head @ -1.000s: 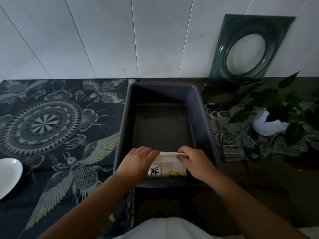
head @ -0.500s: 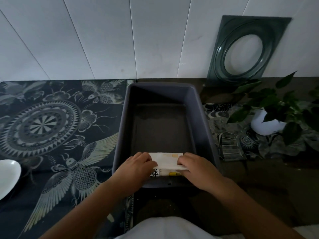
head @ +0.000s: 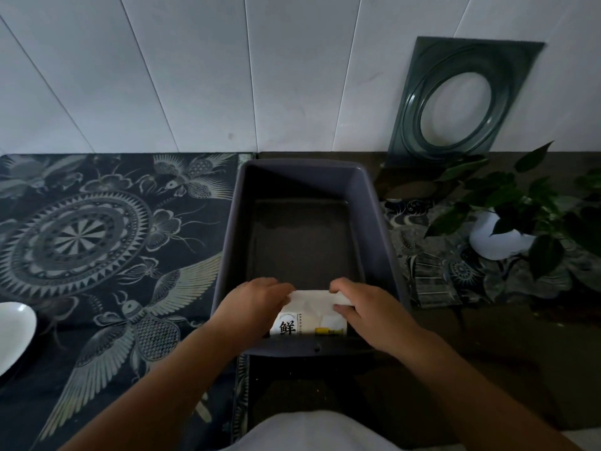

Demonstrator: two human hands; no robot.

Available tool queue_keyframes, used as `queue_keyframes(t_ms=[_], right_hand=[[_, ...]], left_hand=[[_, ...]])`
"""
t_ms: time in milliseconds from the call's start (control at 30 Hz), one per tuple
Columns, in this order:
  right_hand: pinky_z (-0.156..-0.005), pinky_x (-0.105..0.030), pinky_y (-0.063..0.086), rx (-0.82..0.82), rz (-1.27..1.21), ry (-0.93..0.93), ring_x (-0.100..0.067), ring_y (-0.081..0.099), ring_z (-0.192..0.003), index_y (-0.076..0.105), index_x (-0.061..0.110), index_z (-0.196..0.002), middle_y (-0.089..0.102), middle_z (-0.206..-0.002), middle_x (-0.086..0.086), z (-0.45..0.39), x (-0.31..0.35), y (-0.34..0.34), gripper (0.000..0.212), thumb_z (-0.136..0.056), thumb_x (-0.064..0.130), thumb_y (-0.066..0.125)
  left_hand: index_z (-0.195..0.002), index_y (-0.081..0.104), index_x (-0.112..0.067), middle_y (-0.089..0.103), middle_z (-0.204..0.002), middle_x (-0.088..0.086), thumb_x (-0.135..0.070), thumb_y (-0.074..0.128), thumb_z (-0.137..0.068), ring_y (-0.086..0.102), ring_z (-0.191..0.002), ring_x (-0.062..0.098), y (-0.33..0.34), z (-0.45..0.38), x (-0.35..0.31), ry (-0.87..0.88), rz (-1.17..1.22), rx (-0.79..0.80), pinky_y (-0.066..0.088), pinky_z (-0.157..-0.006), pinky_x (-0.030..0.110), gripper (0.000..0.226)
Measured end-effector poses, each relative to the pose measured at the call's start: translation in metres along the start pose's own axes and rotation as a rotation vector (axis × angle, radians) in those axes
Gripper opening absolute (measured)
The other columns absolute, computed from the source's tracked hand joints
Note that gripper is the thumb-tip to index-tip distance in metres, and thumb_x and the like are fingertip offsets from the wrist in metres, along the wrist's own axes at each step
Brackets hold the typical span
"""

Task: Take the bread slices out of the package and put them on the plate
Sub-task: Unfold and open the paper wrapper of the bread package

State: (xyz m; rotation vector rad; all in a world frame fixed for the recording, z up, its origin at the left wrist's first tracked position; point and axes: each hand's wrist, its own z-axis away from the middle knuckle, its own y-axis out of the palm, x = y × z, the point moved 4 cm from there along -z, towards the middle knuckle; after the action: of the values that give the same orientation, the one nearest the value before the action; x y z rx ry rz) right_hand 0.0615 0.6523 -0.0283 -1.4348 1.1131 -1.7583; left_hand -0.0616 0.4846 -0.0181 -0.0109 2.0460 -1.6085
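Head view: package (head: pixel 309 315) between hands (head: pixel 257 304)

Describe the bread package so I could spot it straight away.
Find the big grey plastic bin in the middle of the counter. At its near end, both hands hold a small white package. It is the only thing in the bin, with a bold black character and a yellow patch.

Plate (head: pixel 14 336) cut off at left edge.

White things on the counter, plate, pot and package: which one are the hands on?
The package inside the grey bin; the plate and plant pot sit untouched at either side.
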Motion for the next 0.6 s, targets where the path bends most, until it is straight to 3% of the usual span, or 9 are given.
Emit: queue_keyframes(t_ms=[100,167,233,300,400,500,600], right_hand=[[-0.069,-0.043,0.055,-0.066,0.114,-0.083,-0.021,0.065,-0.088,0.050,0.034,-0.120,0.068,-0.105,0.000,0.004,0.006,-0.003,0.025,-0.096,0.031,0.054],[-0.073,-0.043,0.054,-0.042,0.131,-0.083,-0.022,0.065,-0.091,0.060,0.030,-0.117,0.068,-0.104,0.000,0.007,0.005,-0.004,0.022,-0.096,0.030,0.053],[-0.079,-0.037,0.052,0.032,0.112,-0.090,-0.016,0.062,-0.097,0.067,0.028,-0.112,0.067,-0.108,0.003,0.010,0.005,-0.003,0.021,-0.096,0.032,0.054],[-0.082,-0.024,0.048,0.102,0.040,-0.099,-0.005,0.058,-0.100,0.070,0.028,-0.113,0.064,-0.113,0.009,0.014,0.006,-0.001,0.023,-0.096,0.035,0.056],[-0.082,-0.015,0.042,0.174,-0.039,-0.093,0.003,0.055,-0.097,0.072,0.027,-0.112,0.065,-0.111,0.013,0.018,0.005,-0.001,0.024,-0.093,0.037,0.060],[-0.077,-0.017,0.045,0.209,-0.123,-0.042,0.004,0.059,-0.090,0.073,0.025,-0.109,0.069,-0.105,0.011,0.017,0.004,-0.003,0.024,-0.094,0.039,0.060],[-0.068,-0.017,0.049,0.183,-0.251,0.037,0.003,0.063,-0.080,0.075,0.023,-0.096,0.073,-0.091,0.010,0.010,0.005,-0.006,0.020,-0.093,0.038,0.061]], left_hand=[[-0.116,0.065,-0.012,0.065,-0.098,0.009,-0.019,0.064,-0.090,0.060,-0.088,0.027,0.003,0.005,-0.002,0.045,-0.024,0.003,0.053,-0.072,0.041,0.027],[-0.107,0.068,-0.015,0.063,-0.095,0.007,-0.020,0.073,-0.083,0.060,-0.083,0.026,0.002,0.011,-0.007,0.125,-0.081,0.023,0.051,-0.065,0.039,0.025],[-0.099,0.072,-0.018,0.062,-0.092,0.005,-0.016,0.076,-0.080,0.059,-0.081,0.023,0.000,0.020,-0.008,0.165,-0.061,0.043,0.051,-0.062,0.036,0.020],[-0.104,0.074,-0.018,0.064,-0.094,0.004,-0.015,0.073,-0.084,0.059,-0.085,0.020,-0.001,0.027,-0.006,0.168,0.017,0.069,0.053,-0.066,0.035,0.021],[-0.112,0.070,-0.020,0.067,-0.101,0.000,-0.021,0.064,-0.090,0.060,-0.093,0.014,0.000,0.033,-0.002,0.118,0.130,0.107,0.053,-0.075,0.032,0.023],[-0.101,0.070,-0.020,0.069,-0.095,-0.005,-0.023,0.060,-0.091,0.056,-0.087,0.004,-0.005,0.031,-0.003,0.085,0.204,0.084,0.050,-0.075,0.027,0.015],[-0.093,0.071,-0.012,0.068,-0.086,0.001,-0.016,0.063,-0.091,0.058,-0.084,0.013,-0.015,0.022,-0.002,0.074,0.197,0.023,0.051,-0.073,0.033,0.009]])
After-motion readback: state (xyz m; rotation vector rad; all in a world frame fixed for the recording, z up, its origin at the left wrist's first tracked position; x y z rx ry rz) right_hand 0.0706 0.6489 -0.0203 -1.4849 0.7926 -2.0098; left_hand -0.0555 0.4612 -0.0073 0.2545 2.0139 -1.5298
